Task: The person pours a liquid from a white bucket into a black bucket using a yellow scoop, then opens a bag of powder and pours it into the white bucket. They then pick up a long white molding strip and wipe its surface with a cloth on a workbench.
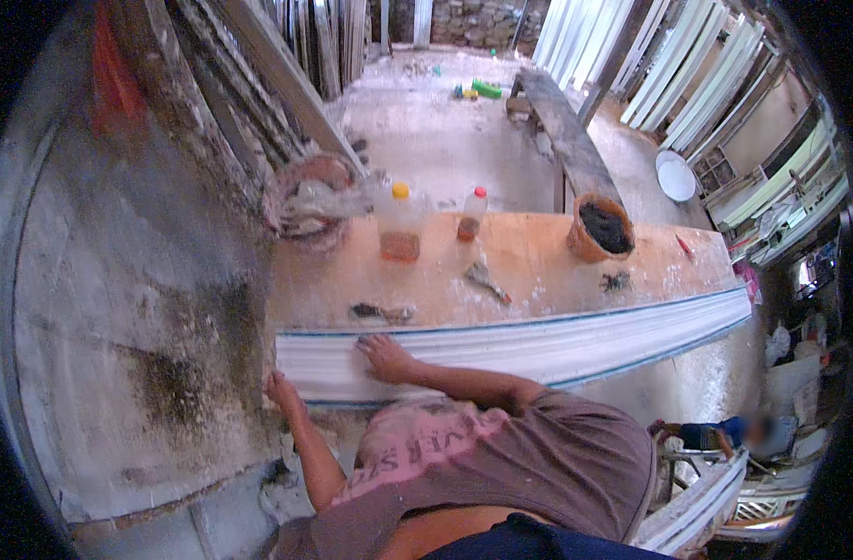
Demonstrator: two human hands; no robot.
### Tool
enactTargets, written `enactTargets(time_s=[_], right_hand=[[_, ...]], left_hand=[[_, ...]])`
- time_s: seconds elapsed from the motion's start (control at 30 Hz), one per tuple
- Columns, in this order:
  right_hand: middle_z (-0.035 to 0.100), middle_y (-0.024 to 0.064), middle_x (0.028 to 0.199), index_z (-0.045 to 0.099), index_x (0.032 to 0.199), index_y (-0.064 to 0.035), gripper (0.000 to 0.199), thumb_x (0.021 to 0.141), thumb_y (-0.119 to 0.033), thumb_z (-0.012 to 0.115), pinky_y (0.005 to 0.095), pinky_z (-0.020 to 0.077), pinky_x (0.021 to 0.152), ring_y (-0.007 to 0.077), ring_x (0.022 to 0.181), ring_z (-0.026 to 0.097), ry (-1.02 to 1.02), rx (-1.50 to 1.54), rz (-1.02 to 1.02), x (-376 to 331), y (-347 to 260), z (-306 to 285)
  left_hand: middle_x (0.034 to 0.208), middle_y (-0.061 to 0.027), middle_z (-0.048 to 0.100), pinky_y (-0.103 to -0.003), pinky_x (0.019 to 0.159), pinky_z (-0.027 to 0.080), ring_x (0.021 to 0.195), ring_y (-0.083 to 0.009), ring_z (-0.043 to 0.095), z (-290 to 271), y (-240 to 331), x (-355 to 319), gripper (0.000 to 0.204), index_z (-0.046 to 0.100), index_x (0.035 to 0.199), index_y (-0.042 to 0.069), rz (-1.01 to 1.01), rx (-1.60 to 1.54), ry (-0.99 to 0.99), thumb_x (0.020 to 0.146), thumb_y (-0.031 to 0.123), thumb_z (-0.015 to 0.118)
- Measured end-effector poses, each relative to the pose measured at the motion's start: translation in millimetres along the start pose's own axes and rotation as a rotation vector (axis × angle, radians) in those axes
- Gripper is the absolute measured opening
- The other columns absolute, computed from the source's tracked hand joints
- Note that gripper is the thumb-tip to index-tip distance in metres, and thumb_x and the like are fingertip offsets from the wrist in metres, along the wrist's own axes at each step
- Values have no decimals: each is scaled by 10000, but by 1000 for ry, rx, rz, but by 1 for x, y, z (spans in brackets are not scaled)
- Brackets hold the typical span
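Note:
A long white ribbed moulding (538,347) with blue edges lies across the near side of an orange-brown tabletop (529,252). My left hand (284,392) is at its left end, fingers closed about the edge. On the ribbed face, not far from that end, rests my right hand (386,359), fingers stretched out; a small dark spot shows at the fingertips, too small to make out. Just beyond the moulding are a dark-handled brush (381,313) and a second paintbrush (485,280). Farther back stand a yellow-capped bottle (400,224) and a smaller red-capped bottle (471,215), each holding orange-brown liquid.
A brown pot (587,238) of dark material stands at the table's back, near a dark clump (616,280) and a red object (684,245). Past the table are a bench (566,117), a white basin (676,177) and leaning mouldings (692,65). Another person (716,434) is at right.

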State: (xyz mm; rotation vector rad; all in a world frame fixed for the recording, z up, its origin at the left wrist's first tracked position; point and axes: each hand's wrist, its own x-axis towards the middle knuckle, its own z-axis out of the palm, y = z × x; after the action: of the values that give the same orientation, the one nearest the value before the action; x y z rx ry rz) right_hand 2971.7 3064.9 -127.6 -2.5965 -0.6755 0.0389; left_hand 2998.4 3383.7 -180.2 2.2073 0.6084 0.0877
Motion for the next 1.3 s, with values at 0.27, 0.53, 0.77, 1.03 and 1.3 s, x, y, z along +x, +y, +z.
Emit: enactTargets(time_s=[0.27,0.53,0.77,1.03,1.3], right_hand=[[531,236,1197,508,1207,-3,517,771,-210,693,438,388,978,388,1136,488,553,143,479,-4,96,-46],[557,217,1181,557,1189,-43,463,782,-260,595,469,457,886,381,1084,540,176,-125,974,-109,210,-110],[605,238,999,588,1059,-47,384,761,-282,647,474,471,839,385,938,591,201,-198,996,-117,205,-86],[646,188,820,590,942,-6,315,780,-273,634,426,489,674,336,765,633,311,127,1086,-90,208,-131],[594,61,679,614,912,13,288,841,-266,624,311,438,530,159,575,551,655,420,923,-76,186,-281]], left_hand=[[1211,-220,558,-402,960,388,1127,-316,513,7,-30,2,427,589,1127,-86,-141,-365,261,925,276,486],[1242,-172,535,-393,997,330,1159,-327,463,-9,-9,4,375,621,1069,-38,-201,-401,95,906,266,474],[1207,-159,557,-395,1021,293,1168,-321,443,-13,18,-27,395,631,1073,-1,-99,-380,159,896,325,494],[1245,-158,547,-388,984,372,1132,-284,517,-19,13,-36,440,557,1226,-16,-42,-309,69,907,286,526],[1326,-160,499,-376,993,376,1199,-288,479,-31,-36,-25,457,489,1314,18,-47,-509,122,908,225,525]])
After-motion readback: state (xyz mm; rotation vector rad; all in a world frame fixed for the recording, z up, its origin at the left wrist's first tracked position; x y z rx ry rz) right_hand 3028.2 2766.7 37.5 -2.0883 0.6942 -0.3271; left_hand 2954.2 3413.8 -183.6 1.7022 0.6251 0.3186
